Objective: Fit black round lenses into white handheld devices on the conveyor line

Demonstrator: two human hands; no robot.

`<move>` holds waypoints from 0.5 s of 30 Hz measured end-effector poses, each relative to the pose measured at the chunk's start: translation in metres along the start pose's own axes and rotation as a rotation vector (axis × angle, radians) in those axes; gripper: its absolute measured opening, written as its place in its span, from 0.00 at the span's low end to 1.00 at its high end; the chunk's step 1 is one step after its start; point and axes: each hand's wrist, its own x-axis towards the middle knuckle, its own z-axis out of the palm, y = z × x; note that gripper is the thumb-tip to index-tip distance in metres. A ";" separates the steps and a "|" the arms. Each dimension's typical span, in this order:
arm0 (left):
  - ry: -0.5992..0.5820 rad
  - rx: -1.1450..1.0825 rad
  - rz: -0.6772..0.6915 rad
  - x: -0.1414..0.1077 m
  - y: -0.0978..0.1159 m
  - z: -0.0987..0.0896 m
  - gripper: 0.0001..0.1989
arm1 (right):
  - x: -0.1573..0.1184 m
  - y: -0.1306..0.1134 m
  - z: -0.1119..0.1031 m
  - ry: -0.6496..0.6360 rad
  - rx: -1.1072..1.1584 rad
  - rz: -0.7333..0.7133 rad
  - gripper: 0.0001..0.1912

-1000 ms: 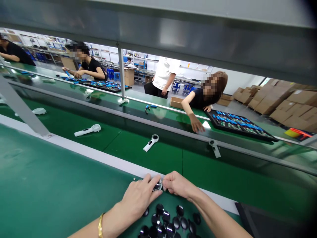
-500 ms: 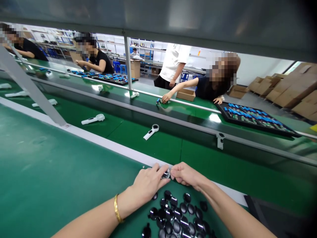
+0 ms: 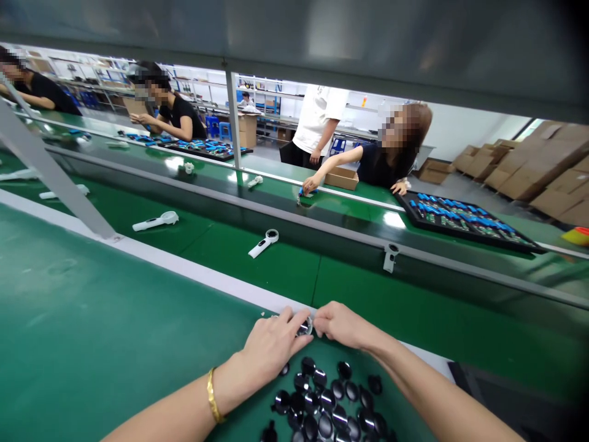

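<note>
Head view: left hand (image 3: 271,347) clasps a glossy, clear-rimmed black disc (image 3: 304,328), partly hidden; right hand (image 3: 339,324), fingers pinched together beside it, contents obscured.

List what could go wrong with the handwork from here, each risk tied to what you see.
1. The small round piece is at the fingertips of the left hand, with the right hand at its edge; a slip might send it over the pale strip nearby.
2. Loose black discs lie crowded between the forearms, so a forearm could brush and scatter them.
3. Some discs seem to overlap, so they might scuff each other.
</note>
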 end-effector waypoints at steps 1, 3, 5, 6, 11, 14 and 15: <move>-0.006 -0.001 0.000 0.000 0.000 0.000 0.19 | 0.001 0.003 0.001 -0.038 0.030 0.000 0.10; -0.016 -0.007 0.000 0.001 0.000 -0.001 0.19 | 0.003 0.008 0.005 -0.071 0.062 -0.001 0.12; -0.021 -0.014 -0.003 0.001 0.000 -0.001 0.19 | 0.001 0.009 0.009 -0.042 0.052 -0.024 0.13; -0.023 -0.018 -0.007 0.002 0.000 -0.002 0.19 | 0.000 0.008 0.011 -0.010 0.031 -0.040 0.13; -0.025 -0.037 -0.029 0.001 0.002 -0.004 0.19 | -0.013 -0.003 0.015 0.200 -0.197 -0.016 0.15; -0.009 -0.047 -0.034 0.001 0.003 -0.004 0.19 | -0.019 -0.012 0.018 0.270 -0.363 0.044 0.16; -0.004 -0.049 -0.038 0.001 0.004 -0.004 0.18 | -0.019 -0.015 0.019 0.275 -0.409 0.058 0.16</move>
